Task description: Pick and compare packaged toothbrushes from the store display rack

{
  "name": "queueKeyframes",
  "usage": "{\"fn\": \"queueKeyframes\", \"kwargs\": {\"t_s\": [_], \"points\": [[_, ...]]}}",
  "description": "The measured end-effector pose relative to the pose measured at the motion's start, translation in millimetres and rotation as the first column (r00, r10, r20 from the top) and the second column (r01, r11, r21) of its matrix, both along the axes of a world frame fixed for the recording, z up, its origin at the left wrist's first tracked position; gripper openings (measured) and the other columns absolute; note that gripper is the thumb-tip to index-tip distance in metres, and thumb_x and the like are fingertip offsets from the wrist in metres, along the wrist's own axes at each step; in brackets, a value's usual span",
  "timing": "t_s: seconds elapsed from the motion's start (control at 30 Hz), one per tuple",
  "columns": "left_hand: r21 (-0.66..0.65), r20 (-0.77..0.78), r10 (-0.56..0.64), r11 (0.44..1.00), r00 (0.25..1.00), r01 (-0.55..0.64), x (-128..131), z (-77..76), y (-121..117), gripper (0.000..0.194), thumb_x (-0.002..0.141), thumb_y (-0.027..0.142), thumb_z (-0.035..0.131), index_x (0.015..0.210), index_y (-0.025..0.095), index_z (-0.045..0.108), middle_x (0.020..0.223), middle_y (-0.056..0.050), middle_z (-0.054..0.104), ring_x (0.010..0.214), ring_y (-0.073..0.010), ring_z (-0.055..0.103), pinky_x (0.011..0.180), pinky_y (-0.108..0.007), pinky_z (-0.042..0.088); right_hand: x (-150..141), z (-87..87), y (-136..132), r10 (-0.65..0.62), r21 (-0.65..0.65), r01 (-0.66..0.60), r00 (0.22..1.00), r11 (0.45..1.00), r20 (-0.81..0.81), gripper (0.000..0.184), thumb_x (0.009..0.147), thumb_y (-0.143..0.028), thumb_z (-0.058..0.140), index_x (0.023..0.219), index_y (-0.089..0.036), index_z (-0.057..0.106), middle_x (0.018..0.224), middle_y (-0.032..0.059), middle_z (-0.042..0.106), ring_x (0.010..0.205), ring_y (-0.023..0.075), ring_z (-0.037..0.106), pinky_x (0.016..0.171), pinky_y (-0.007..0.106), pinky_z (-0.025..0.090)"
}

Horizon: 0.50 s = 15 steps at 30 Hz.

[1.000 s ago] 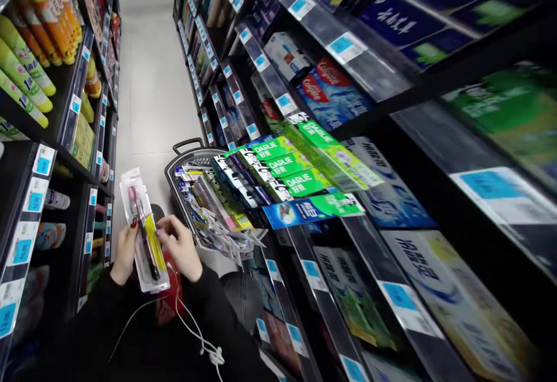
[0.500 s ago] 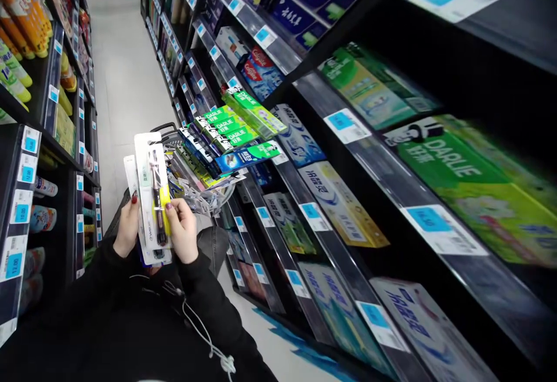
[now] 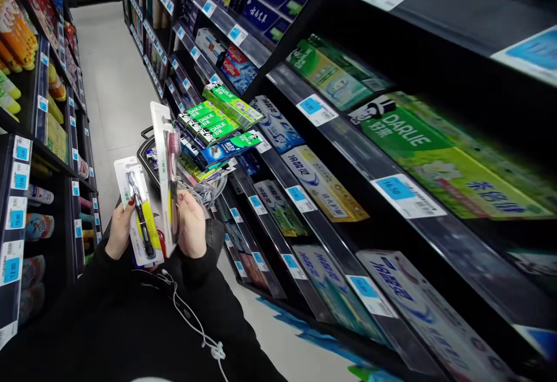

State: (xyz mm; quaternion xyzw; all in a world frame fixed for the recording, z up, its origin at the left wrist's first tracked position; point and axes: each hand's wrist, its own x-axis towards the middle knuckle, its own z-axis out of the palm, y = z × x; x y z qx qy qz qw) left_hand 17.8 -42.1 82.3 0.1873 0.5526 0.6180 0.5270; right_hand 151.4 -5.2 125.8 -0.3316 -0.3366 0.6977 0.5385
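My left hand (image 3: 120, 228) is closed on a packaged toothbrush (image 3: 140, 219) with a dark handle and a yellow stripe, its front facing up. Edges of other packaging show beneath it. A second packaged toothbrush (image 3: 167, 167), with a pinkish head, is gripped by my right hand (image 3: 191, 223); this pack is turned nearly edge-on. Beyond my hands stands a basket (image 3: 145, 148) filled with packs. Green Darlie toothpaste boxes (image 3: 212, 116) and a blue-and-green toothpaste box (image 3: 230, 147) lie on top of its load.
Shelves of toothpaste boxes (image 3: 319, 182) with price tags rise close on my right. On the left, another shelf holds bottles (image 3: 40, 226) and tags. Between them the pale floor aisle (image 3: 102, 62) runs away from me. A white cord (image 3: 187, 312) hangs from my black top.
The two toothbrush packs, overlapping before, are now apart. My right hand has lifted and turned its pack edge-on, uncovering the one in my left hand. The view has shifted slightly right.
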Motion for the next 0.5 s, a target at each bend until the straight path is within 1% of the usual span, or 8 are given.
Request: {"fn": "queueKeyframes", "kwargs": {"t_s": [0.07,0.13,0.23,0.3,0.33,0.4,0.43,0.5], "points": [[-0.042,-0.017,0.028,0.999,0.999,-0.029,0.0,1.1,0.9,0.041,0.067,0.046,0.07,0.09,0.012,0.063,0.075,-0.005,0.069,0.066,-0.0217,0.065,0.06,-0.031,0.052,2.8,-2.5,1.6,0.171,-0.11,-0.211,0.94,0.971,-0.294,0.022,0.083,-0.032,0.053,0.069,-0.018,0.044,0.05,-0.0087,0.036,0.032,0.003,0.027,0.033,0.017,0.024],[-0.061,-0.038,0.05,0.997,0.998,-0.053,-0.4,0.5,1.7,0.042,0.065,0.047,0.071,0.087,0.012,0.063,0.074,-0.005,0.069,0.064,-0.0211,0.065,0.06,-0.03,0.051,4.8,-6.8,3.2,0.242,-0.111,-0.367,0.781,0.923,-0.576,0.024,0.084,-0.027,0.053,0.067,-0.019,0.039,0.046,-0.0121,0.03,0.023,-0.0005,0.013,0.026,0.014,0.015],[-0.065,-0.064,0.06,0.996,0.996,-0.064,-1.9,-2.5,2.4,0.042,0.063,0.046,0.072,0.086,0.012,0.064,0.074,-0.004,0.069,0.065,-0.0192,0.064,0.059,-0.027,0.05,5.1,-14.3,5.0,0.208,-0.015,-0.398,0.51,0.917,-0.835,0.026,0.087,-0.022,0.049,0.066,-0.018,0.034,0.045,-0.0142,0.03,0.019,-0.0037,0.005,0.023,0.009,0.007],[-0.071,-0.064,0.057,0.996,0.996,-0.062,-2.9,-4.1,2.5,0.042,0.064,0.046,0.072,0.087,0.012,0.064,0.077,-0.004,0.069,0.066,-0.018,0.064,0.06,-0.026,0.049,4.6,-16.8,6.0,0.214,0.045,-0.394,0.396,0.918,-0.893,0.026,0.09,-0.021,0.045,0.066,-0.018,0.034,0.045,-0.014,0.032,0.018,-0.0041,0.007,0.022,0.008,0.007],[-0.074,-0.062,0.057,0.995,0.996,-0.061,-3.3,-4.6,2.5,0.041,0.064,0.045,0.071,0.088,0.012,0.064,0.078,-0.004,0.07,0.067,-0.0176,0.064,0.061,-0.026,0.049,4.4,-16.8,6.6,0.219,0.062,-0.391,0.373,0.919,-0.901,0.026,0.091,-0.02,0.043,0.067,-0.018,0.034,0.046,-0.0138,0.032,0.018,-0.0042,0.008,0.023,0.008,0.007],[-0.08,-0.061,0.057,0.995,0.997,-0.061,-4.0,-5.1,2.4,0.04,0.065,0.044,0.071,0.088,0.012,0.064,0.079,-0.004,0.07,0.068,-0.0173,0.064,0.062,-0.025,0.049,4.8,-14.6,7.5,0.228,0.07,-0.375,0.398,0.924,-0.889,0.026,0.091,-0.02,0.043,0.067,-0.018,0.035,0.046,-0.0139,0.031,0.018,-0.004,0.007,0.023,0.009,0.007],[-0.079,-0.061,0.057,0.995,0.997,-0.062,-4.4,-5.4,2.4,0.04,0.065,0.044,0.071,0.089,0.012,0.064,0.079,-0.004,0.07,0.068,-0.0172,0.064,0.062,-0.025,0.049,5.3,-12.7,7.9,0.231,0.062,-0.361,0.448,0.931,-0.863,0.026,0.09,-0.021,0.045,0.067,-0.018,0.035,0.046,-0.014,0.03,0.019,-0.0039,0.006,0.024,0.01,0.007],[-0.073,-0.054,0.05,0.996,0.997,-0.054,-5.5,-6.3,2.5,0.039,0.067,0.043,0.07,0.089,0.012,0.064,0.078,-0.004,0.069,0.068,-0.0174,0.064,0.061,-0.025,0.049,6.5,-8.9,8.2,0.224,0.022,-0.311,0.635,0.95,-0.739,0.025,0.089,-0.026,0.048,0.068,-0.019,0.037,0.047,-0.0134,0.029,0.021,-0.0025,0.008,0.025,0.012,0.011]]}}
